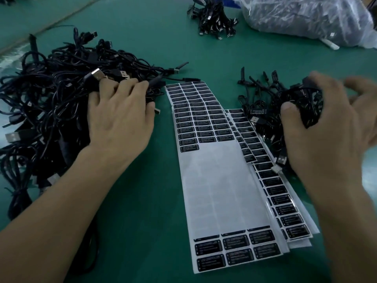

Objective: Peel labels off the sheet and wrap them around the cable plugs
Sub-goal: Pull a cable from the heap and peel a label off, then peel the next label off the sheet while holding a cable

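Black rectangular labels [204,115] with white print sit in rows of three on a long white backing sheet [216,180]. It lies on the green table mat [142,221] between the two hands. The sheet's long axis runs from the person's near side away across the table, and its far end leans a little to the left. Its middle stretch is bare, with labels left at the far end and a few rows at the near end. More label sheets [285,201] of the same kind fan out from under its right edge.

The left hand [120,117] lies with fingers spread and fairly straight on a large tangled pile of black USB cables [51,94], pressing it and, as far as shows, closed round no single cable. A silver-tipped USB plug [97,74] sticks up just beyond its fingertips. The right hand [326,135], blurred, has thumb and fingers curled round a loose bundle of black cables [306,103].

That bundle sits close by the fanned sheets, so trailing plugs could drag across them, shift the stack or lift label corners. The pile reaches the sheet's far left corner, so tugging one cable free may pull others over the labels.
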